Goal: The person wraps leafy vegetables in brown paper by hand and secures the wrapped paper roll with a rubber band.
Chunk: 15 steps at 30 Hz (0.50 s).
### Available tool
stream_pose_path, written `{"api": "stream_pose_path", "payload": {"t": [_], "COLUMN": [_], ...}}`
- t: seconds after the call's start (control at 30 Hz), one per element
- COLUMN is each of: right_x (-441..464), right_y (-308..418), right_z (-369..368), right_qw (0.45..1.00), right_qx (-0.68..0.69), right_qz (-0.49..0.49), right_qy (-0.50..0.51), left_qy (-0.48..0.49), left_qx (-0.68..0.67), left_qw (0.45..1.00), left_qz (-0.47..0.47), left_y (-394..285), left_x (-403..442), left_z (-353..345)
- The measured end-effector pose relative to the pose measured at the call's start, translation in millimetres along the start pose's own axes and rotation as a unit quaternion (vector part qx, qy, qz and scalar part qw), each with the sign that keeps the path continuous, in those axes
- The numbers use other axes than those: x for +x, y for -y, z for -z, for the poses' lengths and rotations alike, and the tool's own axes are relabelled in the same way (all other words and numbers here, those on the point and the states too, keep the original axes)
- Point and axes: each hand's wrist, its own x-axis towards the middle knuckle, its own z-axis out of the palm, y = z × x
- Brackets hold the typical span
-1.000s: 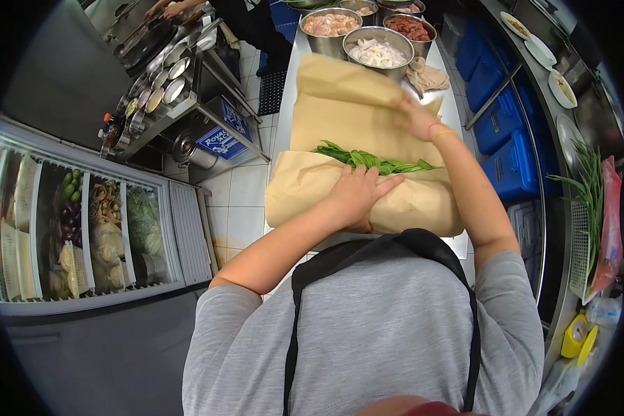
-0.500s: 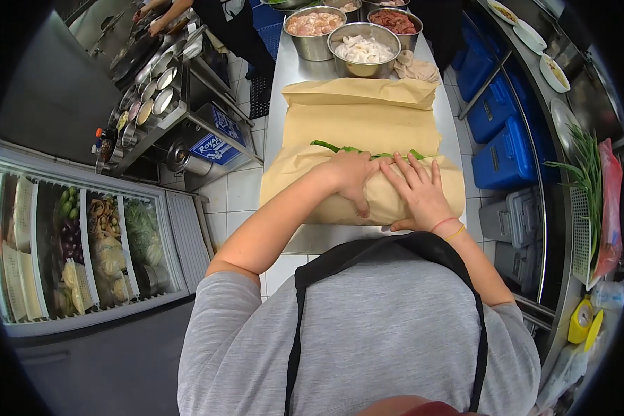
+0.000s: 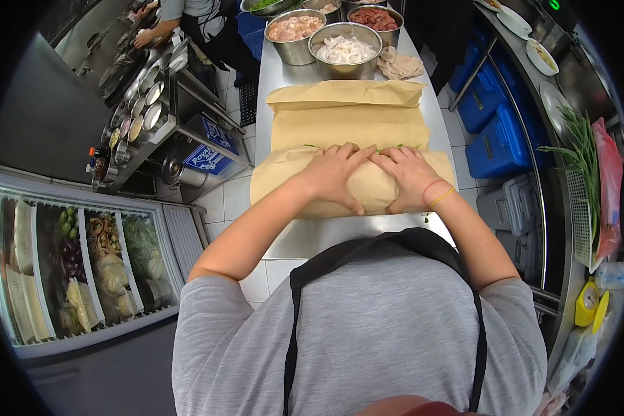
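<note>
A sheet of brown paper (image 3: 347,126) lies on the steel table, its near part rolled up into a bulging bundle (image 3: 277,182). Thin bits of green vegetable (image 3: 312,146) peek out along the bundle's far edge; the rest is hidden inside. My left hand (image 3: 334,177) grips the bundle left of its middle, fingers over the top and thumb on the near side. Close beside it, my right hand (image 3: 409,176), with bands on the wrist, grips the bundle the same way. The paper's far end is folded and creased.
Steel bowls of pale strips (image 3: 345,50), pinkish meat (image 3: 295,29) and red meat (image 3: 376,19) stand at the far end beside a crumpled cloth (image 3: 399,64). Blue bins (image 3: 499,142) are at right, an open fridge drawer (image 3: 90,256) at left. A co-worker (image 3: 208,24) stands far left.
The bundle's far edge has come over, covering most of the green vegetable. My right hand has shifted from lying spread on the paper to gripping the bundle beside my left.
</note>
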Motion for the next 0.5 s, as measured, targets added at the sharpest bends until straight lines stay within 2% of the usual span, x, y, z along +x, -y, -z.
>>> {"api": "stream_pose_path", "payload": {"t": [0.07,0.13,0.17,0.23,0.33,0.5], "right_x": [3.5,7.6,9.6,17.7,29.4,48.5], "right_y": [-1.1,-4.7,-7.6,-16.4,-23.6,-35.8], "right_z": [1.8,0.9,0.5,-1.4,4.0,10.8], "right_qw": [1.0,1.0,1.0,0.999,0.997,0.989], "right_qx": [0.003,0.005,0.006,0.01,0.022,0.048], "right_qz": [-0.002,0.004,0.009,0.014,0.013,0.002], "right_qy": [0.01,0.012,0.016,0.031,0.073,0.142], "left_qy": [-0.033,-0.137,-0.138,-0.086,-0.027,0.017], "left_qx": [0.038,0.184,0.183,0.149,0.071,0.018], "left_qw": [0.999,0.973,0.973,0.984,0.996,0.999], "left_qz": [0.006,0.015,0.017,0.052,0.047,0.046], "left_y": [-8.4,-12.2,-11.4,-10.3,0.4,17.7], "left_x": [-15.4,-20.9,-18.7,-15.2,-4.5,12.7], "left_z": [-9.8,-22.2,-24.0,-20.5,-7.9,3.1]}}
